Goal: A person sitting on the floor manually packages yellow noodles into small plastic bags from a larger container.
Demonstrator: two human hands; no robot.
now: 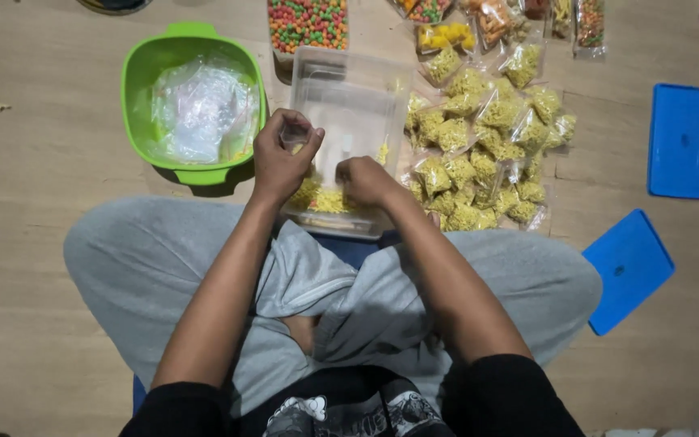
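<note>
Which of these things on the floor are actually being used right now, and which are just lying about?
In use:
left hand holding a small clear bag
right hand in the clear tub of yellow snack

Lying about:
green basin of empty bags
filled packets
two blue lids

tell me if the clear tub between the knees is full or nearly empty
Nearly empty. The clear tub shows mostly bare bottom, with yellow snack only at the near end, where the right hand reaches in.

1. The clear plastic container [355,105] lies on the floor [34,162] before the crossed legs [163,259].
2. The basin [137,73] of empty bags [200,109] sits left of it.
3. Filled snack bags [479,146] lie to its right.
4. Two lids [684,142] lie farther right.
</note>
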